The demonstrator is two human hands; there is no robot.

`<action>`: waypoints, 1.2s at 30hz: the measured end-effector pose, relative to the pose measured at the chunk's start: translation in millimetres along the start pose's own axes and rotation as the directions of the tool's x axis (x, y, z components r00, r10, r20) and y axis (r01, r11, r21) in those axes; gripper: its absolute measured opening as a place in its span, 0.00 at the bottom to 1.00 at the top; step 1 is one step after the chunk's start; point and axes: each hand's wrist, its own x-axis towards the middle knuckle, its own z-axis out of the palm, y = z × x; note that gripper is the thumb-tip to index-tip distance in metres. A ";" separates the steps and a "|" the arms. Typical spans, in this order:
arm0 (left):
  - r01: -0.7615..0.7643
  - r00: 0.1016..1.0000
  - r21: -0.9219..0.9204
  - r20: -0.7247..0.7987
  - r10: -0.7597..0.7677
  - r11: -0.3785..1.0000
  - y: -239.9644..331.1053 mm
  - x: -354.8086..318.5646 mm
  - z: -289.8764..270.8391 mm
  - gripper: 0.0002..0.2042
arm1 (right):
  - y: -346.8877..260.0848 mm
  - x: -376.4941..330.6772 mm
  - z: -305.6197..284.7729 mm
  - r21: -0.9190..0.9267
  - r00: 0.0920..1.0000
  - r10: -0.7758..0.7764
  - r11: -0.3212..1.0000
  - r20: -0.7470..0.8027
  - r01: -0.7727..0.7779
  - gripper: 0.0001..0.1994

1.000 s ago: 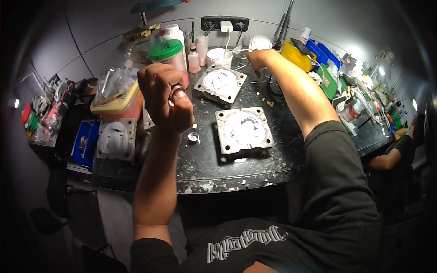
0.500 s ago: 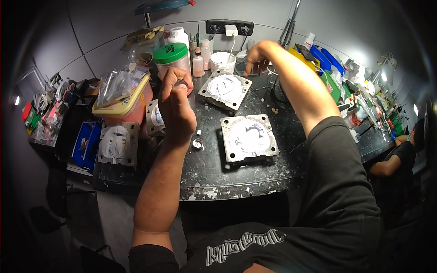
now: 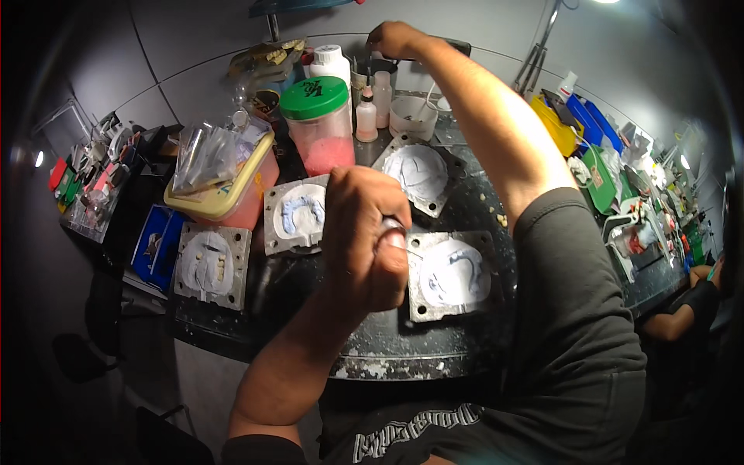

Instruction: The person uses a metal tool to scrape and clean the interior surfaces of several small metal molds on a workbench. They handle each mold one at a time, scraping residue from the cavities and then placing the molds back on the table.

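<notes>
My left hand (image 3: pixel 368 242) is closed in a fist above the middle of the table. A small greyish piece shows by its thumb, but the fingers hide what the thing is. Just right of that hand lies a square metal flask half (image 3: pixel 449 283) filled with white plaster, with a bluish arch-shaped impression. A second flask half (image 3: pixel 298 213) with a blue arch is partly covered by the fist. My right hand (image 3: pixel 395 39) reaches far back, fingers curled down over a dark cup (image 3: pixel 384 71); its fingertips and anything between them are unclear.
More plaster-filled flask halves lie at the back (image 3: pixel 418 174) and far left (image 3: pixel 209 267). A green-lidded jar (image 3: pixel 318 128) of pink powder, a dropper bottle (image 3: pixel 366 116) and a white tub (image 3: pixel 412 118) stand behind. A yellow-lidded box (image 3: pixel 221 182) is left. Blue bins (image 3: pixel 593 124) line the right; a person (image 3: pixel 674 322) sits beyond.
My left hand has moved right and toward me, uncovering the green-lidded jar and the blue-arched flask half. My right hand has gone farther back and left. The whole view has shifted slightly.
</notes>
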 end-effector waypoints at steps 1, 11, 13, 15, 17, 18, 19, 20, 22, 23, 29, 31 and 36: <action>-0.064 0.998 0.056 0.012 0.063 0.996 -1.5 2.8 2.5 0.06 | 14.0 11.6 16.4 -0.087 0.997 -0.075 0.993 -0.012 0.074 0.14; -0.007 0.991 0.091 0.131 -0.005 0.996 2.1 -1.1 3.6 0.07 | -12.5 15.1 35.0 -0.246 0.974 0.072 0.969 0.216 -0.017 0.15; -0.009 0.991 0.077 0.137 -0.002 0.997 0.2 0.8 9.2 0.06 | 9.2 8.8 38.7 -0.267 0.983 0.096 0.962 0.156 -0.052 0.16; 0.015 0.992 0.107 0.122 -0.028 0.994 -2.1 -0.8 6.3 0.05 | -13.1 -2.4 29.5 -0.256 0.986 0.138 0.961 0.095 -0.109 0.16; 0.008 0.994 0.132 0.111 -0.023 0.991 -5.9 -0.5 4.3 0.06 | -30.8 -12.5 11.1 -0.247 0.988 0.156 0.957 0.001 -0.151 0.15; 0.002 0.994 0.134 0.107 -0.016 0.991 -7.5 -0.1 5.3 0.06 | -33.2 -18.3 0.7 -0.246 0.983 0.174 0.952 -0.049 -0.181 0.15; 0.015 0.995 0.127 0.093 -0.027 0.992 -8.6 -1.4 6.0 0.06 | -37.4 -22.8 -10.0 -0.273 0.979 0.191 0.940 -0.071 -0.203 0.16; 0.023 0.996 0.120 0.085 -0.034 0.992 -10.6 -2.4 7.7 0.06 | -37.0 -27.9 -22.2 -0.276 0.977 0.179 0.939 -0.119 -0.205 0.16; 0.042 0.996 0.104 0.072 -0.050 0.994 -14.7 -4.7 8.7 0.06 | -35.2 -41.6 -46.4 -0.282 0.965 0.154 0.936 -0.213 -0.212 0.16; 0.073 0.994 0.117 0.072 -0.082 0.990 -14.5 -4.1 11.6 0.06 | -20.7 -50.1 -56.1 -0.322 0.949 0.091 0.927 -0.301 -0.191 0.20; 0.229 0.973 -0.049 0.004 -0.229 0.972 -23.0 -10.6 9.6 0.07 | -0.3 -124.0 -99.1 0.622 0.800 0.528 0.737 -0.284 -0.266 0.22; 0.298 0.953 -0.143 -0.020 -0.303 0.944 -23.5 -13.6 4.6 0.07 | -25.6 -177.5 -110.5 0.921 0.861 0.508 0.349 -0.029 -0.175 0.20; 0.369 0.899 -0.254 -0.145 -0.413 0.894 -39.1 -17.1 16.9 0.11 | -86.7 -283.1 -89.6 0.996 0.927 0.369 -0.031 -0.068 0.086 0.20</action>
